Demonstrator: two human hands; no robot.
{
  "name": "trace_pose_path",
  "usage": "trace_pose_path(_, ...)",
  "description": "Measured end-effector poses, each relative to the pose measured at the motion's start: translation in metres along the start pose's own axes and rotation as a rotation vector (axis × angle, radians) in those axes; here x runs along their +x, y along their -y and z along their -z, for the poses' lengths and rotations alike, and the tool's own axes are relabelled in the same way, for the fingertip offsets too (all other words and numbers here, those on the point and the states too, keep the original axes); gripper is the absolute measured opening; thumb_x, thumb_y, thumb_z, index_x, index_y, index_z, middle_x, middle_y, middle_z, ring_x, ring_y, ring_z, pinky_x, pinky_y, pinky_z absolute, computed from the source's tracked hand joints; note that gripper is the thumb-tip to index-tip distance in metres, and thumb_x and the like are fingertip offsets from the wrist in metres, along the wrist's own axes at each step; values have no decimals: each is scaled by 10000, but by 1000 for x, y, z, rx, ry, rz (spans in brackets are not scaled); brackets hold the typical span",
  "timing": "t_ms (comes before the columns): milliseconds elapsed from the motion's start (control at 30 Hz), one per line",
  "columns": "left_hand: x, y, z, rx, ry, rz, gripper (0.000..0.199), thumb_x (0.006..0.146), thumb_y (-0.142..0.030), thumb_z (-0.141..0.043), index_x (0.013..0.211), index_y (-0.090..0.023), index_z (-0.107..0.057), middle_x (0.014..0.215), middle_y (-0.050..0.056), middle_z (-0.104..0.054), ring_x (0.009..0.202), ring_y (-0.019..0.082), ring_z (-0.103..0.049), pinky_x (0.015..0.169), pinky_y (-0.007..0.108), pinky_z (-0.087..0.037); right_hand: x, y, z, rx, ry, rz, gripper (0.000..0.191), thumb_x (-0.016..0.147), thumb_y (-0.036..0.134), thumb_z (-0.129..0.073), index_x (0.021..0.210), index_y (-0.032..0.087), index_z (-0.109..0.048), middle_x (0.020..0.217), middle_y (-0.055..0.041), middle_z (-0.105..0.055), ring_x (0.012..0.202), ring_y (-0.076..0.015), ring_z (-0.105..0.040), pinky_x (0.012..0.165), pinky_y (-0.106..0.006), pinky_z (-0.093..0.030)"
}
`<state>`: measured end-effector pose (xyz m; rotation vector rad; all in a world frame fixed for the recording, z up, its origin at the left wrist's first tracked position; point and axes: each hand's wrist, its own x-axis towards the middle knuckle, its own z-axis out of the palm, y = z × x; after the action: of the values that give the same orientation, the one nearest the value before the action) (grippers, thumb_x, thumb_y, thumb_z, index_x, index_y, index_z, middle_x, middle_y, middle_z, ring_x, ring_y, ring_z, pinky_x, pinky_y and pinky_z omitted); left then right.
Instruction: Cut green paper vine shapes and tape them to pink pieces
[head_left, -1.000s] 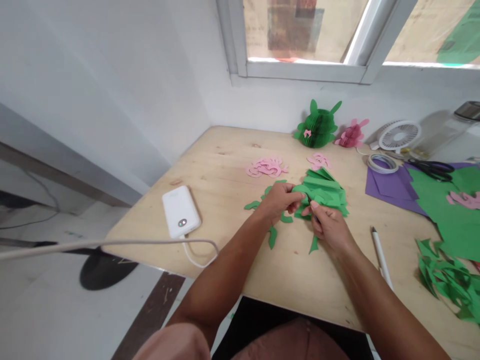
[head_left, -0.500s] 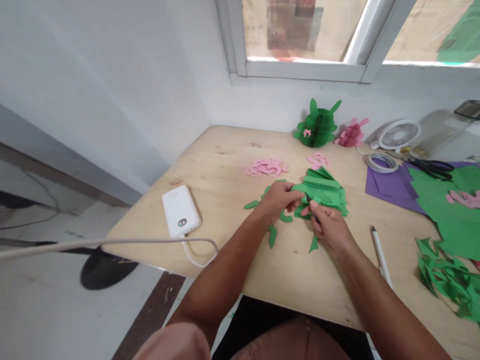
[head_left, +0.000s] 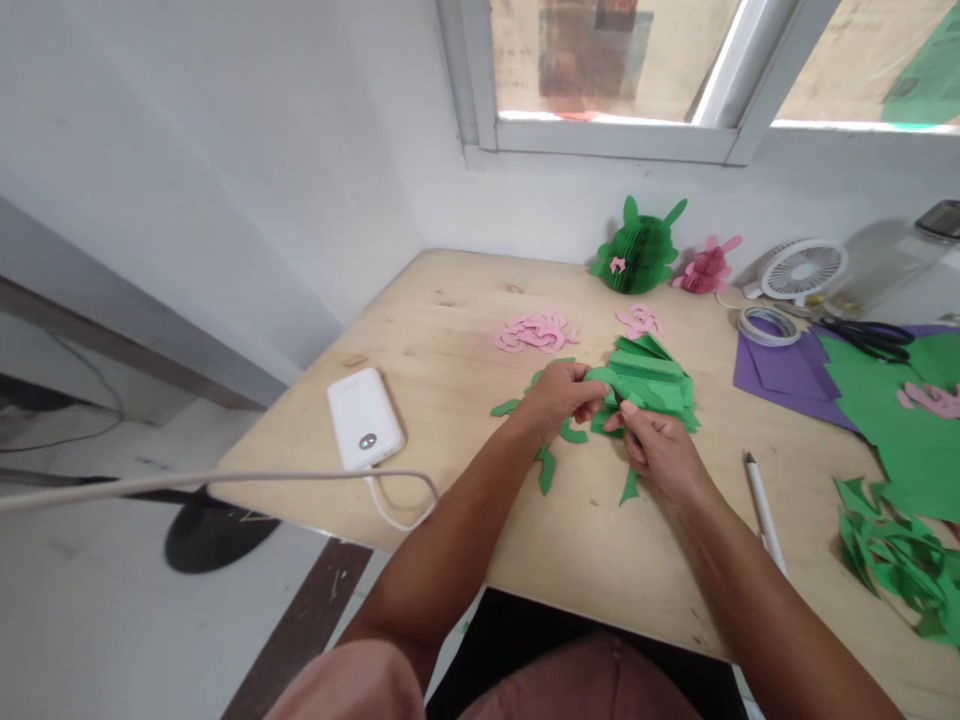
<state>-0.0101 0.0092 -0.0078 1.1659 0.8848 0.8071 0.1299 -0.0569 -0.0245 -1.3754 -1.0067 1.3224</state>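
My left hand is closed, pinching a piece of green paper between thumb and fingers. My right hand is wrapped around a slim black tool; its tip meets the green paper, and its kind is mostly hidden by my fingers. Just behind both hands lies a pile of folded green paper. Curved green cut-outs are scattered about my left forearm. A small green scrap rests below my right hand.
Pink cut-outs lie farther back, before green and pink paper figures. To the right are black-handled scissors, a white fan, a white pen and green scraps. A white power bank with a cable sits left.
The view has shifted very slightly. Both hands keep nearly the same pose, with the tool still at the green paper.
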Motion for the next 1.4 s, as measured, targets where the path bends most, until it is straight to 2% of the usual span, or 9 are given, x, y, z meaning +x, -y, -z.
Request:
trace_pose_path(567,-2,-1,0,4,8,-17,174,685,-145,-579,533,-155,-496,427,-57,-492,375,40,-417,410,186,-315,-2,1,-1,20,-4,-15,530,642,674,-668,667,150,-588,345,104,-299,334,-39,-181,365,-214,-101)
trace_pose_path(1400,0,1,2,11,22,-28,169,677,-146,-584,533,-153,-495,427,-50,-489,380,44,-414,412,191,-316,0,1,-1,-36,-26,25,554,632,690,-661,636,137,-623,344,97,-281,338,-44,-186,365,-220,-119)
